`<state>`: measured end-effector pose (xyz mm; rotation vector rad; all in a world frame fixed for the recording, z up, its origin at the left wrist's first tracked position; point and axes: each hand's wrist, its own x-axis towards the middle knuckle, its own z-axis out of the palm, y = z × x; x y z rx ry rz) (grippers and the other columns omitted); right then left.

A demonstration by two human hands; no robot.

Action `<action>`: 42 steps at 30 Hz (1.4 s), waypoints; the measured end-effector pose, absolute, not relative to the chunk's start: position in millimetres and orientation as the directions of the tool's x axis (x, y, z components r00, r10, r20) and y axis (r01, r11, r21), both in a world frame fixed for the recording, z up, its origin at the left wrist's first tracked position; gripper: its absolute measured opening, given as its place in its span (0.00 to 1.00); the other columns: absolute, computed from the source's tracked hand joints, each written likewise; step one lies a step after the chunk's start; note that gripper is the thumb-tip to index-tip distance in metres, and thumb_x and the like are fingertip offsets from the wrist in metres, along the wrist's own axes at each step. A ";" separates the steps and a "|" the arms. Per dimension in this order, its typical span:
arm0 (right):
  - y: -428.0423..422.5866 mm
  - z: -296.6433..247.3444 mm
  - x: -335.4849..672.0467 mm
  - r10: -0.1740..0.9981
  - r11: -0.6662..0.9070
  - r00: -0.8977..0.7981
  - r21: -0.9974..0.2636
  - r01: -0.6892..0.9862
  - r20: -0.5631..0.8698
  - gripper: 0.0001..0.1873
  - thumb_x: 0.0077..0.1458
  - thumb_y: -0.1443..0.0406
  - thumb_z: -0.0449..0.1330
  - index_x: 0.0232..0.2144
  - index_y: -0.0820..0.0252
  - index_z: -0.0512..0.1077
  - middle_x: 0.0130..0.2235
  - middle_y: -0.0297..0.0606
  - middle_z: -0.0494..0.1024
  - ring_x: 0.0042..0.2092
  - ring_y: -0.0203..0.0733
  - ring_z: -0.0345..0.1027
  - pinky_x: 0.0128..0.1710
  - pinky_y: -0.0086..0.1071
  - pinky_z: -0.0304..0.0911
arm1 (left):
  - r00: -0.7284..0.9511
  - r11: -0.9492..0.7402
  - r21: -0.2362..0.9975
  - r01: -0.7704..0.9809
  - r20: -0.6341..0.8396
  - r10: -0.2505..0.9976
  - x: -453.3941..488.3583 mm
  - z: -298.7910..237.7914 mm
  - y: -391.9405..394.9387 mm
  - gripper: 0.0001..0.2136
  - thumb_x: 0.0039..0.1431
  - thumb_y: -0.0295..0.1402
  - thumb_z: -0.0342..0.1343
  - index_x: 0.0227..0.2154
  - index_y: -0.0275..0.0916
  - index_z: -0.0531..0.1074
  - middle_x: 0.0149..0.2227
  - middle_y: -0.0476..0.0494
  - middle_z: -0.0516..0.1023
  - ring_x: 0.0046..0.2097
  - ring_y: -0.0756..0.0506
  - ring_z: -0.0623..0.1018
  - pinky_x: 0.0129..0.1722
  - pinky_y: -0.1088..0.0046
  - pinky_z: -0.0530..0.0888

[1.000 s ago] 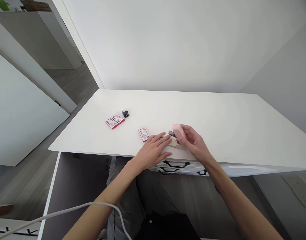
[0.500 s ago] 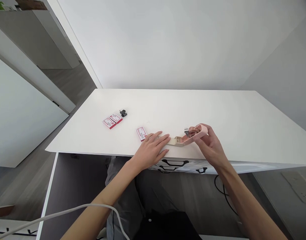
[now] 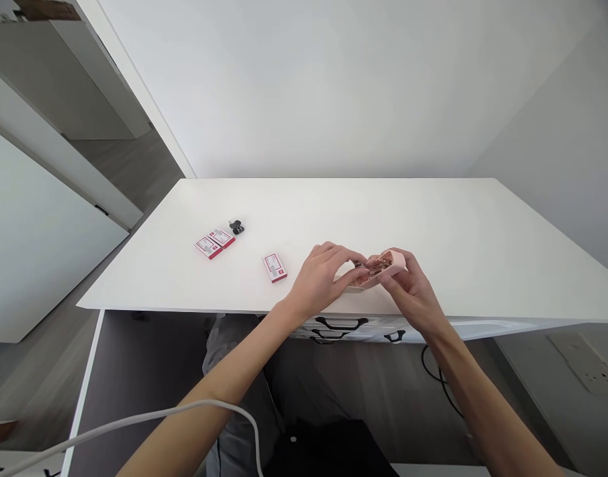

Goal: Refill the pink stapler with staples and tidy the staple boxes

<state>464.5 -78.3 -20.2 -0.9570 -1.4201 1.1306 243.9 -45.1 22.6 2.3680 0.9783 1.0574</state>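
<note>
A pink stapler (image 3: 394, 264) lies opened out near the front edge of the white desk, its metal inside showing. My right hand (image 3: 414, 291) is wrapped around the pink upper part, thumb in front and fingers behind. From the other side my left hand (image 3: 324, 275) pinches the metal piece inside it between thumb and fingers. The cream base is mostly covered by my left hand. Left of that hand a small red-and-white box (image 3: 275, 267) rests flat on the desk.
Farther left lie two more red-and-white boxes (image 3: 208, 247) side by side, with a small black object (image 3: 237, 227) just behind them. The white desk (image 3: 304, 212) meets a wall at the back. A white cable (image 3: 150, 416) crosses my left forearm.
My left hand has lifted off the stapler's cream base and moved right to its metal inside, closing on it. My right hand keeps its hold. The view has shifted slightly.
</note>
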 end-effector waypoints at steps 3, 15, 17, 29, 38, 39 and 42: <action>-80.8 -23.6 467.2 0.965 0.236 -0.115 -0.972 -0.016 0.236 0.20 0.69 0.50 0.63 0.58 0.43 0.65 0.60 0.40 0.80 0.66 0.53 0.72 0.66 0.57 0.69 | 0.480 -0.673 0.593 0.441 0.478 0.736 239.9 9.4 -45.6 0.09 0.75 0.40 0.55 0.44 0.44 0.77 0.44 0.45 0.85 0.50 0.43 0.80 0.56 0.59 0.73; -84.5 -18.5 491.9 0.982 0.185 -0.042 -0.981 0.067 0.182 0.25 0.61 0.50 0.71 0.54 0.46 0.69 0.56 0.43 0.83 0.60 0.55 0.77 0.62 0.56 0.72 | 0.423 -0.568 0.630 0.530 0.384 0.821 243.2 -5.7 -47.7 0.15 0.72 0.42 0.60 0.57 0.46 0.73 0.48 0.47 0.87 0.56 0.40 0.78 0.59 0.55 0.73; -82.3 -19.1 496.5 0.982 0.190 -0.039 -0.979 0.078 0.187 0.27 0.59 0.50 0.73 0.55 0.46 0.69 0.55 0.42 0.83 0.59 0.54 0.77 0.62 0.55 0.73 | 0.432 -0.587 0.611 0.531 0.401 0.808 243.0 -4.4 -47.9 0.16 0.71 0.42 0.61 0.57 0.46 0.72 0.49 0.47 0.86 0.56 0.40 0.78 0.60 0.56 0.72; -68.1 -28.9 510.2 0.984 0.171 -0.014 -0.930 0.325 0.175 0.24 0.60 0.48 0.72 0.53 0.50 0.76 0.55 0.43 0.82 0.58 0.55 0.76 0.62 0.53 0.70 | 0.231 -0.428 0.416 0.802 0.445 0.865 148.5 3.7 -31.8 0.19 0.71 0.46 0.57 0.59 0.44 0.69 0.61 0.38 0.77 0.64 0.35 0.72 0.68 0.48 0.64; -47.3 -35.7 515.0 0.982 0.148 0.036 -0.874 0.463 0.186 0.26 0.59 0.46 0.70 0.53 0.51 0.76 0.56 0.44 0.81 0.57 0.56 0.76 0.59 0.53 0.70 | 0.201 -0.258 0.492 0.831 0.167 0.965 99.2 3.5 -45.5 0.36 0.60 0.57 0.64 0.64 0.44 0.64 0.69 0.35 0.69 0.71 0.30 0.65 0.69 0.43 0.63; -45.9 -35.3 515.1 0.981 0.148 0.037 -0.868 0.474 0.188 0.27 0.59 0.45 0.70 0.53 0.51 0.75 0.56 0.44 0.81 0.57 0.57 0.76 0.59 0.53 0.70 | 0.216 -0.266 0.500 0.824 0.157 0.964 98.9 4.7 -47.3 0.35 0.59 0.57 0.65 0.63 0.44 0.65 0.70 0.36 0.69 0.71 0.30 0.65 0.69 0.43 0.63; -43.6 -33.2 515.2 0.981 0.146 0.040 -0.850 0.506 0.192 0.27 0.59 0.45 0.69 0.53 0.52 0.75 0.56 0.45 0.82 0.57 0.57 0.76 0.59 0.53 0.70 | 0.263 -0.298 0.513 0.805 0.141 0.954 99.0 5.6 -50.9 0.34 0.59 0.56 0.66 0.62 0.46 0.66 0.71 0.39 0.68 0.71 0.31 0.65 0.70 0.45 0.63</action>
